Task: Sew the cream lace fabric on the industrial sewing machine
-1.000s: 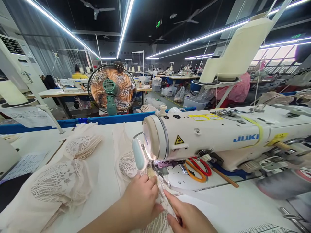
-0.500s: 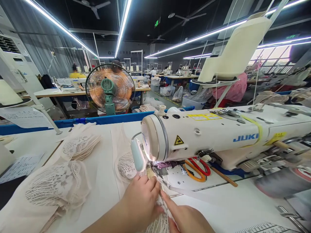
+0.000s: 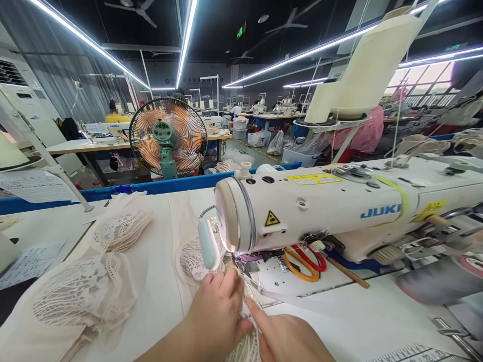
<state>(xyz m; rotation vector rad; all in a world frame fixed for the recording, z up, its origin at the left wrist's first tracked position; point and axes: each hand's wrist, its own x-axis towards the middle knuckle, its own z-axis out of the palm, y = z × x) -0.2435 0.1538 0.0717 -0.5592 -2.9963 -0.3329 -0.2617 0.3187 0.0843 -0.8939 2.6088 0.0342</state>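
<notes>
A white sewing machine (image 3: 279, 216) stands in front of me, its rounded head end above the work. Below that end, a cream lace fabric piece (image 3: 246, 350) runs toward the needle area, which is mostly hidden. My left hand (image 3: 221, 304) is closed on the lace, fingers bent together near the needle. Beside it my right hand (image 3: 285, 332) grips the lace's right edge, index finger stretched along it and the other fingers partly hidden. More lace (image 3: 194, 259) lies behind the pale blue lamp (image 3: 209, 244). A narrow pale strip (image 3: 279, 295) leads off to the right.
Stacked lace cups (image 3: 123, 229) and a larger lace piece (image 3: 71, 291) lie at left. Orange-handled scissors (image 3: 304, 266) and a wooden-handled tool (image 3: 349, 273) rest by the machine bed. Thread cones (image 3: 372, 65) stand upper right; a fan (image 3: 165, 133) is beyond the table.
The view has shifted slightly, moving most things a little to the left. Both hands stay on the lace near the needle area, with only slight finger movement.
</notes>
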